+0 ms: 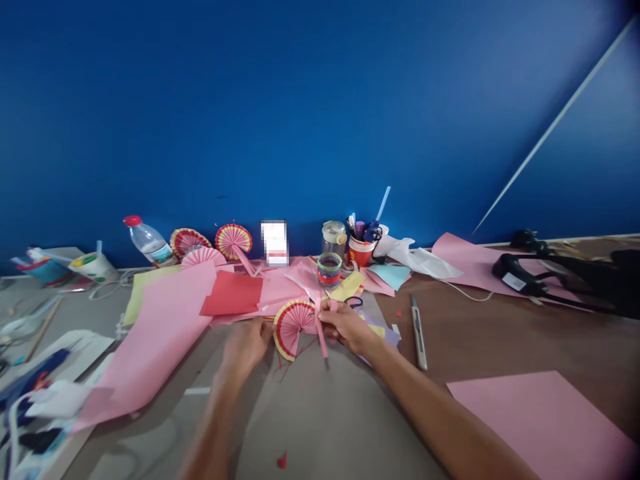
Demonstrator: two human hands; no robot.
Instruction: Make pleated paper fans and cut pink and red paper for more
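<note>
A pleated pink paper fan (293, 327) with a red and cream rim is spread in a part circle over the grey table mat. My right hand (345, 325) is closed at its right side, pinching the fan beside a narrow pink paper strip (321, 333) that hangs down. At the fan's left edge is my left hand (253, 340), slightly blurred, its fingers drawn together; what they hold, if anything, is hidden. Thin red threads (290, 363) hang below the fan. Just behind my right hand lie dark-handled scissors (355, 302).
Two finished fans (233, 241) (189, 241) lean against the blue wall, near a bottle (150, 243). Rolls of tape (329, 270) and a red pen cup (361, 250) stand behind. Pink sheets (155, 340) lie left; a utility knife (419, 337) lies right. A glue gun (37, 377) is far left.
</note>
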